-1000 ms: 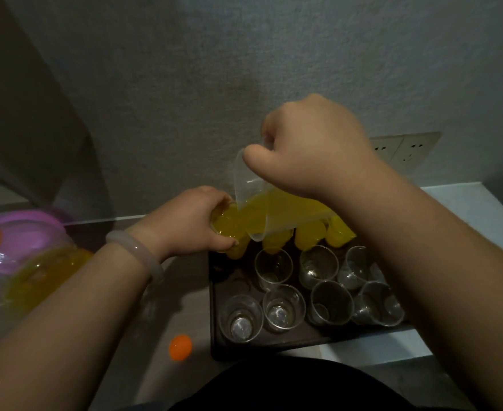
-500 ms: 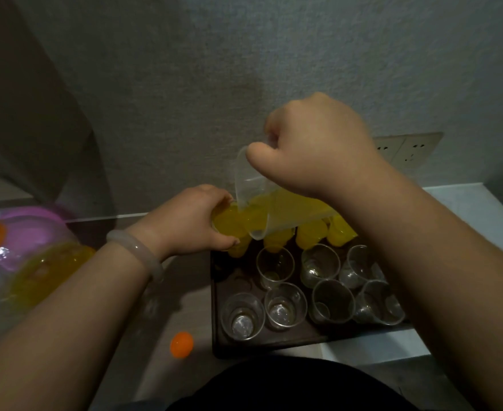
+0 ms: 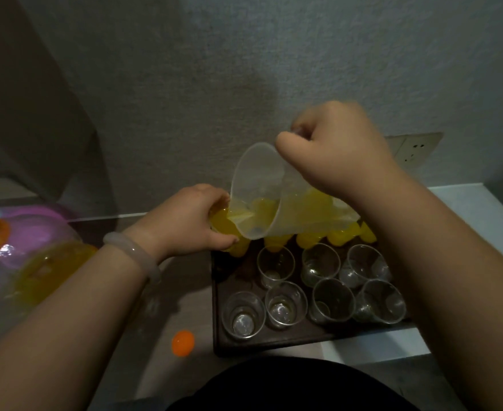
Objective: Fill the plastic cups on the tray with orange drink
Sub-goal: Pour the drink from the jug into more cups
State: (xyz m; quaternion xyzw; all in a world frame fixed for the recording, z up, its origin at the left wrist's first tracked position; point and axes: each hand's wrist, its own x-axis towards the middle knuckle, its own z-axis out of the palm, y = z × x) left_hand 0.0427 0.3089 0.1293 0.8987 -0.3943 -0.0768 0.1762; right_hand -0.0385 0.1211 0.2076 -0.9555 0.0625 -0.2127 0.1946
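A dark tray [image 3: 276, 341] holds several clear plastic cups: a back row filled with orange drink [image 3: 309, 240] and two front rows of empty cups [image 3: 275, 266]. My left hand [image 3: 189, 222] grips a small cup of orange drink [image 3: 221, 223] at the tray's back left corner. My right hand [image 3: 337, 151] holds a translucent measuring jug [image 3: 262, 191] by its handle, tilted steeply left, its lip over that cup, a little orange drink left inside.
A large clear bottle of orange drink [image 3: 47, 271] lies at the left beside a purple lidded container [image 3: 33, 223]. An orange bottle cap [image 3: 183, 342] rests on the counter left of the tray. A wall socket [image 3: 413, 149] sits behind.
My right hand has tipped the jug further to the left, and the drink inside it has dropped. My left hand still holds the same cup in place.
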